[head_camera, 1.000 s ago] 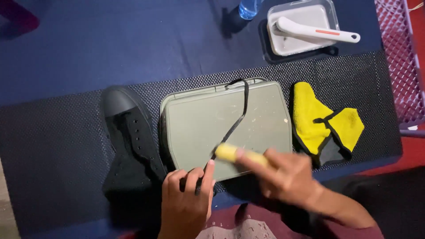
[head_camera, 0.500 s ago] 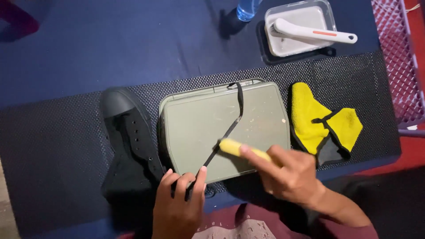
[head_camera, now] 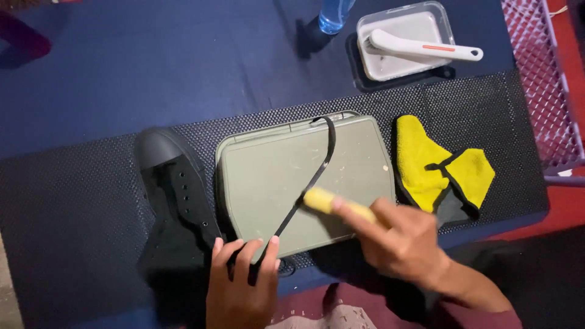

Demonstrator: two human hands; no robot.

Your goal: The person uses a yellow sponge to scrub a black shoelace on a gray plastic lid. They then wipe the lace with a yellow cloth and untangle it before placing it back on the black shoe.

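Hands: left hand (head_camera: 241, 286), right hand (head_camera: 399, 240); one shoelace (head_camera: 317, 170), one yellow brush (head_camera: 332, 203)

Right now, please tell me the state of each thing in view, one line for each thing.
Black shoelace: stretched over the tray, pinned at its near end.
Yellow brush: held, tip on the lace.
Left hand: pressing the lace end.
Right hand: gripping the brush.
Black shoe: lying unlaced.
Green tray: flat, speckled.
Yellow cloth: crumpled.
Clear container: open, a white brush across it.
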